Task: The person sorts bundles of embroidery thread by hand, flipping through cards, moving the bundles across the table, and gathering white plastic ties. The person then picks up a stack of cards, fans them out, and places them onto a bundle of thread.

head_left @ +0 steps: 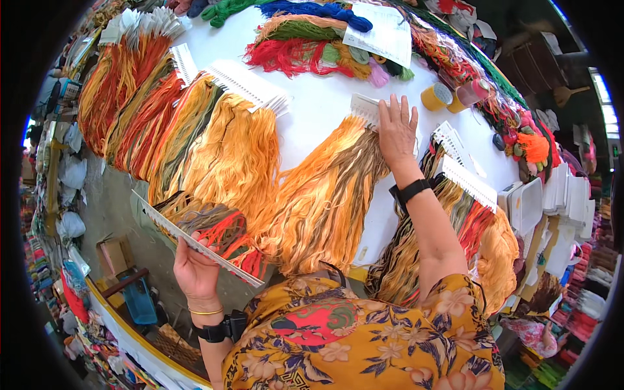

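Observation:
My left hand [195, 270] grips a long white card strip [195, 242] near the table's front left. Black, olive and red threads [224, 229] hang bunched along this strip. My right hand [398, 133] lies flat with fingers stretched over the right end of another punched card [365, 107]. From that card, orange and brown threads [331, 195] spread toward me across the white table. To the left lies a thick hank of orange thread [244, 153], its stacked white cards [250, 88] at the top. Under my right forearm are more carded threads [448, 227] in black, green and red.
Red, orange and brown thread bundles [130, 91] fill the table's left end. Loose coloured skeins [299, 49] and a printed sheet [380, 36] lie at the back. Two thread cones [437, 96] stand right of my hand. A blue plastic stool [138, 300] is down at lower left.

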Demonstrator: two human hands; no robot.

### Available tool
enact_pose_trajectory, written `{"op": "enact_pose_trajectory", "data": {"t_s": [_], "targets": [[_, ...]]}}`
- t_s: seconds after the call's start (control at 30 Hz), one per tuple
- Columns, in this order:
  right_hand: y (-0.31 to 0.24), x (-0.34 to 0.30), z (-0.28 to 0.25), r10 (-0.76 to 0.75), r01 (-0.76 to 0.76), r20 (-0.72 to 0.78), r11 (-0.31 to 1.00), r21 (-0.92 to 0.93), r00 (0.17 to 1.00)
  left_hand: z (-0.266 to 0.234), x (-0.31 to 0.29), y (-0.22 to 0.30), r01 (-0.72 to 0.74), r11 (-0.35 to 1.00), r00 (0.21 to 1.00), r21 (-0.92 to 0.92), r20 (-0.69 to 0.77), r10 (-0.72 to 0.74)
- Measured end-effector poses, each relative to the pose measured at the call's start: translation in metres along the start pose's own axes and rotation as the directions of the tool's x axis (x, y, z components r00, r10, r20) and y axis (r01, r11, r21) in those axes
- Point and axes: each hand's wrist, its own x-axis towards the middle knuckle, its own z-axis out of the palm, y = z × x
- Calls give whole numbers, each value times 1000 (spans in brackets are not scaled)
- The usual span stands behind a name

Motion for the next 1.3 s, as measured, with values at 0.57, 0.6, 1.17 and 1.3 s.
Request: {"op": "enact_pose_trajectory", "data": {"t_s": [0.57,0.6,1.17,1.3], "targets": [[-15,-52,-12,-103,108,-101,993,41,989,-13,-3,-10,41,999,994,-30,103,-38],[-15,-53,-12,-102,107,-102,993,41,990,-13,-3,-9,50,999,994,-18,98,-48],[-4,-33,-22,95,-23,-173,926,377,980,-13,-15,-10,-16,1000,999,3,46,16],[7,-26,-31,146,-54,-170,890,453,975,-14,-17,-7,-22,1000,998,11,53,22]]}}
